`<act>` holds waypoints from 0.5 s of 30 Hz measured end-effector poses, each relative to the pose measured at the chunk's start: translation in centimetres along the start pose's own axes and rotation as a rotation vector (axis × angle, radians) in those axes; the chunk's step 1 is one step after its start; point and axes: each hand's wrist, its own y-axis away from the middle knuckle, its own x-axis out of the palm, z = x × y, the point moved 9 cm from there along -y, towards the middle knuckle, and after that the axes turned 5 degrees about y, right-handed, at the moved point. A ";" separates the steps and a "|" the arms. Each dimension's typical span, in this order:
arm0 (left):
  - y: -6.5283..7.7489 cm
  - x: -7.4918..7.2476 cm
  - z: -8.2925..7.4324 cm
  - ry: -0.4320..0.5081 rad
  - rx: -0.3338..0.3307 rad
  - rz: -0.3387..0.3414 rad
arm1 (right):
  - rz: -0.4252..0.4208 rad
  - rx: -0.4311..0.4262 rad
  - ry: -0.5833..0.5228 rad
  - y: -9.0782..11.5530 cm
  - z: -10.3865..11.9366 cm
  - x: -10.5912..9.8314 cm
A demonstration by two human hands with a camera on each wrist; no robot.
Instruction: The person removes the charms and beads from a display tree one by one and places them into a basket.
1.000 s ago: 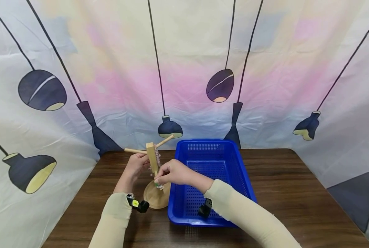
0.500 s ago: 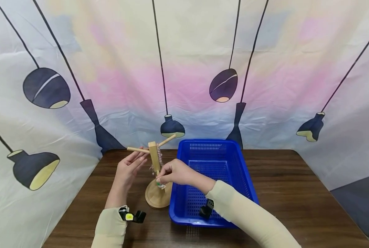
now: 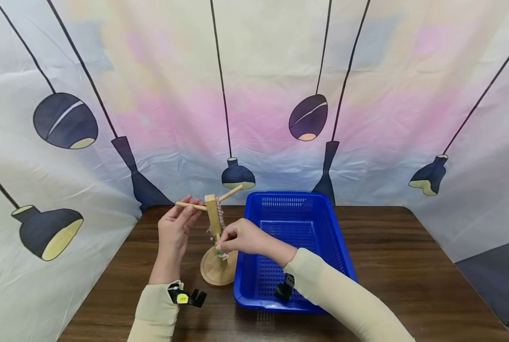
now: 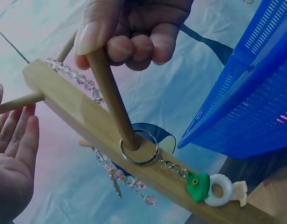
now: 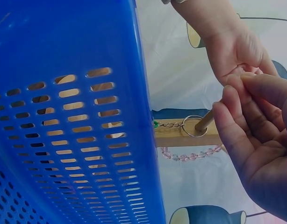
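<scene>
A wooden jewellery stand [image 3: 212, 213] with a square post and side pegs is tilted above its round base [image 3: 213, 274]. My right hand [image 3: 243, 236] pinches the tip of its near peg [image 4: 113, 95]. Around that peg's root hangs the ring of a keychain [image 4: 198, 187] with a green animal-head charm and a white ring charm. My left hand [image 3: 173, 232] holds the left peg [image 4: 22, 101] between thumb and fingers, the fingertips behind it in the head view. A clear and pink bead bracelet [image 4: 82, 80] hangs along the post, with more beads [image 4: 118, 173] on its other side.
A blue perforated plastic basket [image 3: 254, 304] stands right of the stand, under my right forearm. Both are on a dark wood-grain table [image 3: 391, 266]. A curtain printed with lamps [image 3: 237, 175] hangs behind the table.
My left hand has drawn back from the post, opened below the left peg, then come up around it. My right hand has stayed at the near peg. The view has shifted slightly.
</scene>
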 end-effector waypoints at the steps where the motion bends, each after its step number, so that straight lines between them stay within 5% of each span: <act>1: 0.0 -0.1 0.0 0.013 -0.001 -0.022 | -0.001 -0.002 0.000 0.0 0.0 0.0; 6: -0.2 -0.6 0.3 0.023 -0.004 -0.106 | -0.001 -0.003 0.000 -0.1 0.0 0.0; 15: -0.2 -0.4 0.2 -0.019 0.036 -0.103 | 0.002 0.002 -0.019 0.0 -0.1 0.0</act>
